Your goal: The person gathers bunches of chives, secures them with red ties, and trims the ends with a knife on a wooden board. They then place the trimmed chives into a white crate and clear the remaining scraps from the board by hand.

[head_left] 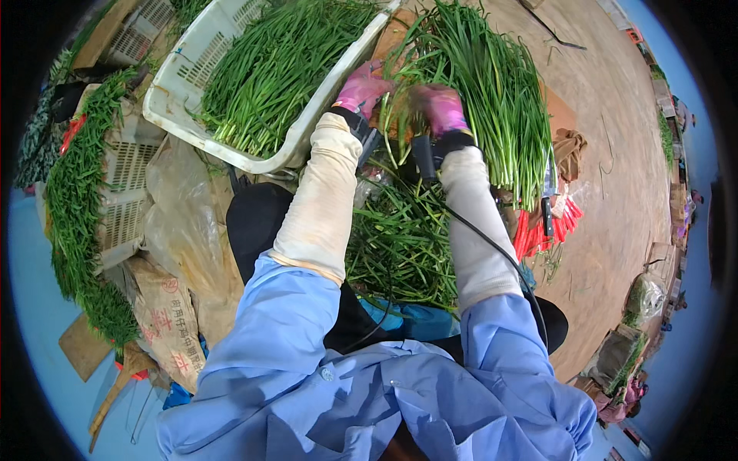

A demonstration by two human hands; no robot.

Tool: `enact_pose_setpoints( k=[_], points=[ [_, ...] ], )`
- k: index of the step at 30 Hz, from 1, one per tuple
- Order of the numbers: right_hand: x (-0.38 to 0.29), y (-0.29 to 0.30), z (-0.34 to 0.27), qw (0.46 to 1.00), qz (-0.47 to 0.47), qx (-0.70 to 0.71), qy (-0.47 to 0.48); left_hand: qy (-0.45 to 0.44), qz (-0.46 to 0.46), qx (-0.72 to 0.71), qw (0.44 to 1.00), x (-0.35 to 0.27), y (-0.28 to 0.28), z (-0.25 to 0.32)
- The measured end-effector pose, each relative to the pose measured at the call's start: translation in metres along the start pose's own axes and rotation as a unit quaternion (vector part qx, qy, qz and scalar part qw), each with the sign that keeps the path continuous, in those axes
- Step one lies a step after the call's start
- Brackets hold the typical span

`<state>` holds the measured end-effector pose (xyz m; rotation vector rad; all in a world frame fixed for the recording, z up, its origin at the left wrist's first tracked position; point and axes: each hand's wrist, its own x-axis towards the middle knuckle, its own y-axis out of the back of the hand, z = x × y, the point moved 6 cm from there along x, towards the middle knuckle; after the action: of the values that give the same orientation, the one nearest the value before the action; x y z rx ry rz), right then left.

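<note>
My left hand, in a pink patterned glove, is beside the right wall of a white plastic crate, near a few green stalks. Long-leaved greens, which look like garlic chives, lie in that crate. My right hand, in a matching glove and blurred, touches the stalks between the hands; its fingers are not clear. A large bunch of the same greens lies right of it, pale stem ends towards me. Below my hands, between my legs, is a heap of loose leaves.
Right of the bunch are a black-handled knife, red strips and a brown cloth. On the left, more greens lie over a plastic crate, near a clear plastic sheet and a printed sack. A black cable crosses my right forearm.
</note>
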<state>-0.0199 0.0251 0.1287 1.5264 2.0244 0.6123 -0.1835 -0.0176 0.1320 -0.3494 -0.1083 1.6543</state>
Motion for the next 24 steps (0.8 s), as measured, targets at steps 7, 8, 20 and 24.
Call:
enact_pose_setpoints(
  k=[7,8,20,24],
  points=[
    [-0.054,0.023,-0.016,0.847,-0.097,0.517,-0.08,0.122,0.054,0.457,0.879,-0.008,-0.003,-0.004],
    [-0.06,0.024,-0.021,0.843,-0.104,0.524,-0.064,0.122,0.051,0.458,0.879,-0.014,-0.012,-0.002],
    [-0.225,0.006,-0.018,0.894,-0.372,0.25,-0.027,0.085,0.048,0.581,0.808,0.004,-0.007,-0.032],
    [-0.267,0.032,0.022,0.906,-0.349,-0.227,0.077,0.092,0.071,0.599,0.792,-0.003,-0.021,-0.005]
  ],
)
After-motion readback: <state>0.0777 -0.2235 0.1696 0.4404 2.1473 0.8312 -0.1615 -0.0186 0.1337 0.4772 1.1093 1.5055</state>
